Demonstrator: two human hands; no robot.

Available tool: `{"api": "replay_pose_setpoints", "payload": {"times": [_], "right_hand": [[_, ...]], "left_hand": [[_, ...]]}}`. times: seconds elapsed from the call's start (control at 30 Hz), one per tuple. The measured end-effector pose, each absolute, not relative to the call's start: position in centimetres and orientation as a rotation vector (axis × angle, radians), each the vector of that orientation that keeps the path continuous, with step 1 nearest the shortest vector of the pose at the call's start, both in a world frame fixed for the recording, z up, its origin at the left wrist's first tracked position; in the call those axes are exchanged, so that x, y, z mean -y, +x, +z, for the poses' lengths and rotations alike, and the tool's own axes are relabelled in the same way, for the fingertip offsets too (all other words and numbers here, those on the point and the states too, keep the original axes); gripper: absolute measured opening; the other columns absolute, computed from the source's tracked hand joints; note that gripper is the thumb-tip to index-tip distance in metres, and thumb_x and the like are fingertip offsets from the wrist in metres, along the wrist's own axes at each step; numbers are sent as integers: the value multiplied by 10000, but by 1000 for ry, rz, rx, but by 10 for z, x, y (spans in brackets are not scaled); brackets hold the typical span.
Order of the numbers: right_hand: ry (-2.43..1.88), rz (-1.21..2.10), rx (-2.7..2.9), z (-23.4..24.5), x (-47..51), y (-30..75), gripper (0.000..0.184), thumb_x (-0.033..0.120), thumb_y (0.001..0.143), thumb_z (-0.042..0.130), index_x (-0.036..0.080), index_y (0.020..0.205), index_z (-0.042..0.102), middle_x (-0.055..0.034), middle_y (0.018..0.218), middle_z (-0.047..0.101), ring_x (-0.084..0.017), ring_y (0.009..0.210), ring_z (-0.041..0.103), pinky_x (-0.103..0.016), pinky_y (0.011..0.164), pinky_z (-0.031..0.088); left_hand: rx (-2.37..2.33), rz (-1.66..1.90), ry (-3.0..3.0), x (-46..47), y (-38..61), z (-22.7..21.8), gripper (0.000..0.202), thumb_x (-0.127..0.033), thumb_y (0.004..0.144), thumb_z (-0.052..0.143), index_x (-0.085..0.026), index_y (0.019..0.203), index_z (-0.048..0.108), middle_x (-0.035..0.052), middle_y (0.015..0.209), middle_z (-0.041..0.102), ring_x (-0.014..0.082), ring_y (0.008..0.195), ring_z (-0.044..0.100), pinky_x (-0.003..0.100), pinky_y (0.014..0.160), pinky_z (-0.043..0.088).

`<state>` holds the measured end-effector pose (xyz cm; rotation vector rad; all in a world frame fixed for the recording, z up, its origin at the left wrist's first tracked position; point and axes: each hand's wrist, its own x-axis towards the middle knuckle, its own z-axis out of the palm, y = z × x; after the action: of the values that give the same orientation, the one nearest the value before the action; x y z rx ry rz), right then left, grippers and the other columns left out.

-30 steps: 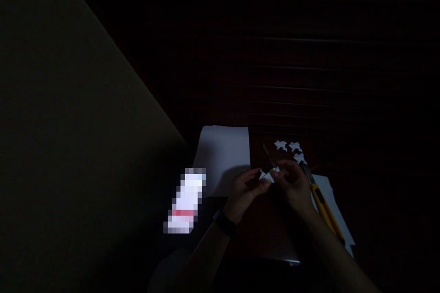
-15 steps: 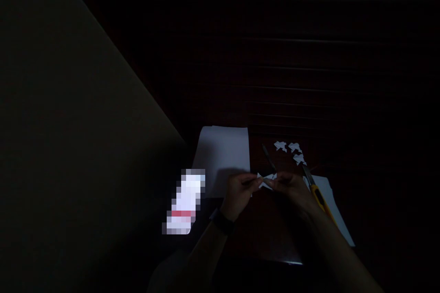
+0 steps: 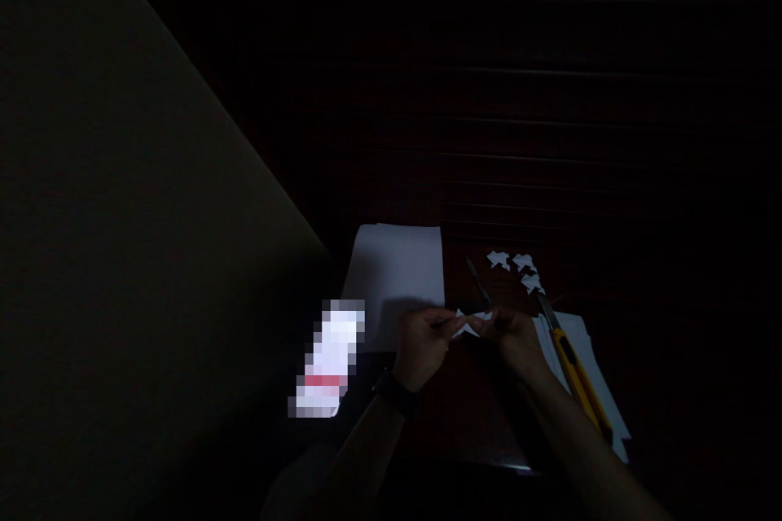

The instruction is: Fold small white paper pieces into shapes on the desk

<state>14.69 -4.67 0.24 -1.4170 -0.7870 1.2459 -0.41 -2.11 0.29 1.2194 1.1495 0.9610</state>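
Between my two hands is a small folded white paper (image 3: 469,328), partly covered by the fingers. My left hand (image 3: 423,344), with a dark band on its wrist, pinches the paper's left side. On the other side, my right hand (image 3: 516,342) pinches it with thumb and fingers closed. Beyond the right hand lie several small folded paper figures (image 3: 524,262), pointed in shape. A yellow utility knife (image 3: 577,374) with its blade out rests on white paper sheets (image 3: 602,374) to the right. A thin dark pen-like tool (image 3: 477,278) lies just behind the hands.
A stack of white paper (image 3: 400,260) lies at the back left of the dark table (image 3: 458,423). Left of my arm glows a blurred phone screen (image 3: 330,358). A pale wall (image 3: 152,220) runs along the left, and dark panelling (image 3: 550,98) stands behind. The light is dim.
My right hand and forearm have shifted slightly left and down, uncovering more of the utility knife and the sheets under it. Both hands still pinch the folded paper.
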Motion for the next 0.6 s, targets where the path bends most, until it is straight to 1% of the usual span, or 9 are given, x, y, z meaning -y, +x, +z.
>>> {"api": "replay_pose_setpoints", "payload": {"times": [0.17, 0.3, 0.47, 0.53, 0.6], "right_hand": [[-1381, 1251, 783, 4, 48, 150, 306, 393, 542, 792, 175, 584, 581, -5, 586, 615, -163, 546, 551, -284, 543, 417], [-1355, 1300, 740, 6, 49, 152, 294, 379, 528, 802, 177, 601, 601, -10, 598, 639, -172, 535, 569, -290, 530, 420], [-1315, 1326, 679, 6, 48, 150, 265, 335, 525, 811, 182, 580, 600, 17, 547, 623, -159, 511, 562, -275, 511, 408], [-1313, 1323, 728, 7, 47, 149, 249, 335, 545, 802, 179, 604, 617, 4, 580, 636, -163, 540, 571, -280, 534, 421], [-1319, 1327, 811, 9, 46, 148, 253, 336, 547, 802, 175, 645, 633, -12, 636, 654, -172, 586, 587, -289, 572, 436]], "left_hand": [[-1019, 933, 1055, 20, -3, 7, 244, -349, 675, 698, -129, 781, 706, 82, 761, 705, 204, 687, 656, 309, 632, 547], [-1042, 988, 1050, 23, 0, 12, 272, -354, 659, 713, -124, 803, 710, 83, 787, 708, 201, 687, 660, 306, 636, 553], [-1082, 1012, 1070, 24, 1, 14, 244, -347, 667, 708, -119, 753, 718, 79, 718, 705, 194, 646, 653, 288, 596, 547], [-1120, 1021, 1071, 23, 0, 15, 239, -343, 662, 712, -113, 728, 719, 77, 675, 698, 189, 618, 645, 288, 581, 545], [-1132, 1028, 1036, 22, -1, 14, 240, -339, 650, 722, -109, 722, 717, 76, 678, 696, 190, 623, 645, 301, 595, 551]]}}
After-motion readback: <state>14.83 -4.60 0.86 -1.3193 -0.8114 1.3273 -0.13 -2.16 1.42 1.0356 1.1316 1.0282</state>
